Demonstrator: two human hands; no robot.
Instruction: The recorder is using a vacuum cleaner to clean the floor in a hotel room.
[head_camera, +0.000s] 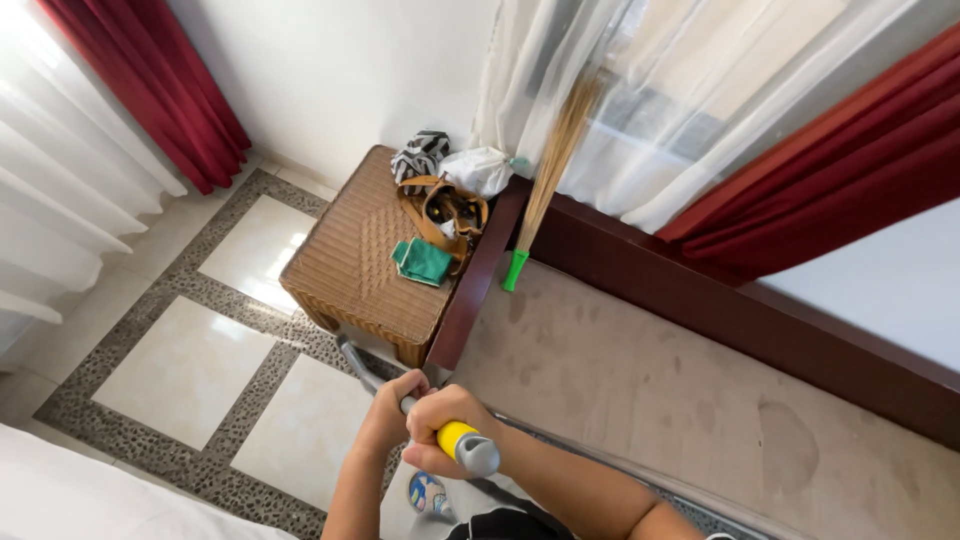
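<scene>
Both hands grip a grey metal pole with a yellow band.
Left hand and right hand are wrapped tight round it, just beside the brown woven wicker cabinet.

1. A home bedroom.
2. Red curtains and sheer drapes hang at the windows.
3. Bare mattress in a wooden bedframe.
4. Wicker nightstand on a tiled floor.

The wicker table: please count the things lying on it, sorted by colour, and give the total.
On the wicker table:
Green: 1, the folded cloth
Brown: 1, the open bag
White: 1, the plastic bag
Black and white striped: 1, the bundle
Total: 4
</scene>
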